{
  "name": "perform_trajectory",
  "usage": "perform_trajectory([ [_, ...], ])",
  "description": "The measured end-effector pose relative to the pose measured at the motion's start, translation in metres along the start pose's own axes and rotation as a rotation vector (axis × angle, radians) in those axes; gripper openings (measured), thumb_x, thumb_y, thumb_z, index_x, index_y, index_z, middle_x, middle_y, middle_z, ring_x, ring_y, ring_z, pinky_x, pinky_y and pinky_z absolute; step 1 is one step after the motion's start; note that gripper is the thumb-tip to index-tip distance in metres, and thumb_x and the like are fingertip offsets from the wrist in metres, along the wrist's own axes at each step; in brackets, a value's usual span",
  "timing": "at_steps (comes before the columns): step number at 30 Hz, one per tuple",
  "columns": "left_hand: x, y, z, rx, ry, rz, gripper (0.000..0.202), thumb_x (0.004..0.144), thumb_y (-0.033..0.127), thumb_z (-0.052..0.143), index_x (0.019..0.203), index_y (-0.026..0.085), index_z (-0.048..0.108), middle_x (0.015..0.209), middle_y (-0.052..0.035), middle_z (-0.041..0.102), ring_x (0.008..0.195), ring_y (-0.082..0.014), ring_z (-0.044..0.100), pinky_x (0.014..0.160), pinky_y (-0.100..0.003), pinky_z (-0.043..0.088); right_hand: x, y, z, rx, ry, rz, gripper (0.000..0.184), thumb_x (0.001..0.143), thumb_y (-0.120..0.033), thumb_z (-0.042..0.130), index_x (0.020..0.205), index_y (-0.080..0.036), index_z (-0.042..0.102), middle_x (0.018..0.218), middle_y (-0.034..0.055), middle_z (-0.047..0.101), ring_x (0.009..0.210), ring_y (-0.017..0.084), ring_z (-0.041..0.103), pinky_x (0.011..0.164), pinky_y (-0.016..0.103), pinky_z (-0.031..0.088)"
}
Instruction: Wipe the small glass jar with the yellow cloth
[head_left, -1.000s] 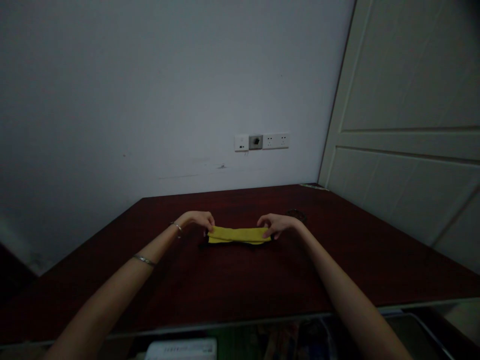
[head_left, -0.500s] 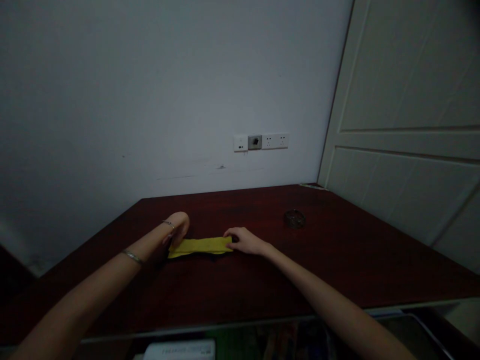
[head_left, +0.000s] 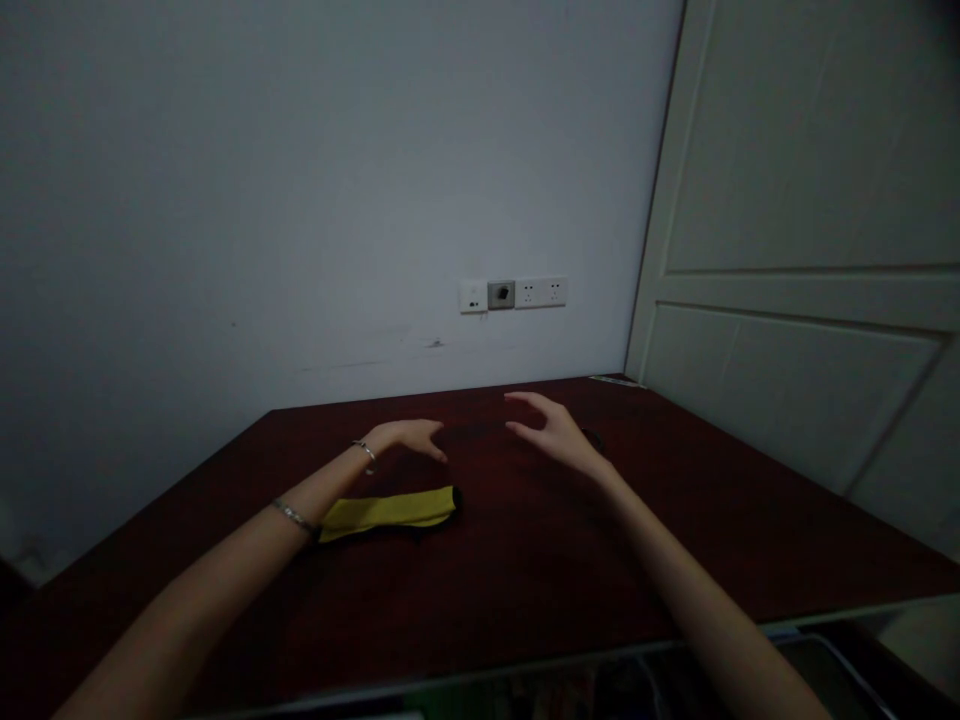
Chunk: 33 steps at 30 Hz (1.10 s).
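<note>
A folded yellow cloth (head_left: pixel 390 511) lies as a long strip on the dark red tabletop (head_left: pixel 480 590), its left end partly behind my left forearm. Just beyond the cloth, my left hand (head_left: pixel 412 436) hovers with fingers apart and nothing in it; two bracelets are on that arm. To the right and farther back, my right hand (head_left: pixel 551 430) is held with thumb and fingers spread, also holding nothing. A small dark round object (head_left: pixel 593 438), mostly hidden behind my right hand and wrist, sits on the table.
Sockets and switches (head_left: pixel 513 294) are set in the pale wall behind the table. A panelled white door (head_left: pixel 795 400) borders the right side. Below the table's front edge, an open space holds several dim items (head_left: pixel 540 695).
Both hands have let go of the yellow cloth. My left hand has moved right and my right hand has moved farther back and right. The camera view has shifted slightly.
</note>
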<state>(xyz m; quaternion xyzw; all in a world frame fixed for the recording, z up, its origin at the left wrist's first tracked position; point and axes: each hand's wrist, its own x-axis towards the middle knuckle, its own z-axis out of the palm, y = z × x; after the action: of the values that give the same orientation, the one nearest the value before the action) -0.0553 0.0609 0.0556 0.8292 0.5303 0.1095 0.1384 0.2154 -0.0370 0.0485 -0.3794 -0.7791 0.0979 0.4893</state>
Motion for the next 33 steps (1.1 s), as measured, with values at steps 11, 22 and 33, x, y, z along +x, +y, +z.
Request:
perform_trajectory([
  [11,0.047,0.107,0.100,-0.383,-0.120,0.390,0.117,0.048,0.048,0.077,0.140,0.015,0.015,0.131,-0.0185,0.042,0.121,-0.0302,0.041,0.100,-0.040,0.031,-0.069,0.110,-0.102,0.012,-0.102,0.427,0.099,0.059,-0.039,0.074,0.139,-0.024,0.018,0.142,0.0129,0.033,0.131,0.024,0.030,0.108,0.045,0.023],
  [22,0.081,0.158,0.163,-0.595,-0.062,0.444,0.128,0.042,0.039,0.082,0.141,0.011,0.005,0.133,-0.0258,0.036,0.124,-0.0348,0.037,0.102,-0.049,0.025,-0.079,0.142,-0.080,0.066,-0.165,0.512,0.109,0.054,-0.037,0.076,0.140,-0.014,0.014,0.132,0.0174,0.044,0.123,0.024,0.042,0.107,0.041,0.025],
  [33,0.089,0.164,0.162,-0.552,-0.074,0.374,0.121,0.049,0.034,0.080,0.140,0.005,0.005,0.121,-0.0235,0.053,0.115,-0.0329,0.048,0.095,-0.041,0.038,-0.079,0.151,-0.074,0.012,-0.155,0.537,0.097,0.053,-0.033,0.077,0.134,-0.013,0.027,0.121,0.0148,0.051,0.117,0.025,0.048,0.102,0.039,0.032],
])
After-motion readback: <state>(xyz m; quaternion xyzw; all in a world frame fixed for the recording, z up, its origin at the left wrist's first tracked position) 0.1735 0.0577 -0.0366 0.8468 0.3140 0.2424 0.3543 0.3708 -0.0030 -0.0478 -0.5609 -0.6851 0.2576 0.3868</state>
